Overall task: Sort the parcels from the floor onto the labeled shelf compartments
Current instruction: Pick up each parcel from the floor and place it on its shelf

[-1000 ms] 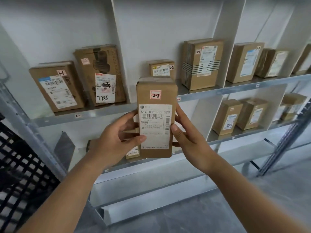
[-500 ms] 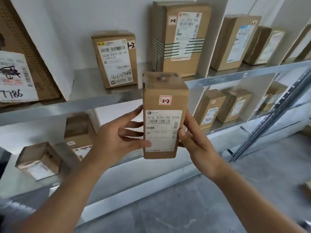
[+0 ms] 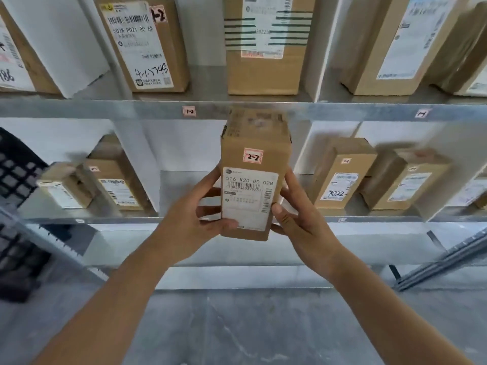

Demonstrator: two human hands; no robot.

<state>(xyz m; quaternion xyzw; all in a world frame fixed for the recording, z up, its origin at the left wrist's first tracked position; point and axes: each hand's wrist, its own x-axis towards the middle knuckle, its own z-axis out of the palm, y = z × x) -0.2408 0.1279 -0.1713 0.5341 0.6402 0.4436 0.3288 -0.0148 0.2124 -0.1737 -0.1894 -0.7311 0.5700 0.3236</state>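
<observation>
I hold a tall brown cardboard parcel (image 3: 253,164) upright in front of the shelf; a pink tag on it reads 2-2 above a white shipping label. My left hand (image 3: 195,219) grips its left side with the thumb across the label's lower edge. My right hand (image 3: 297,214) grips its right side, thumb on the front edge. The parcel is level with the middle compartment (image 3: 184,191) of the lower shelf, which lies under the upper shelf's rail tag 1-2 (image 3: 189,111). That compartment shows bare metal behind the parcel.
Above, two parcels (image 3: 147,46) (image 3: 263,48) stand in the compartment tagged 1-2. On the lower shelf, parcels (image 3: 113,185) stand to the left and parcels (image 3: 340,177) (image 3: 405,180) to the right. White dividers (image 3: 305,143) separate compartments. A black mesh crate (image 3: 15,175) is at left; grey floor (image 3: 237,325) below.
The view has moved closer to the shelf and dropped toward the lower row. The parcel stays upright in both hands and now sits in front of the lower middle compartment.
</observation>
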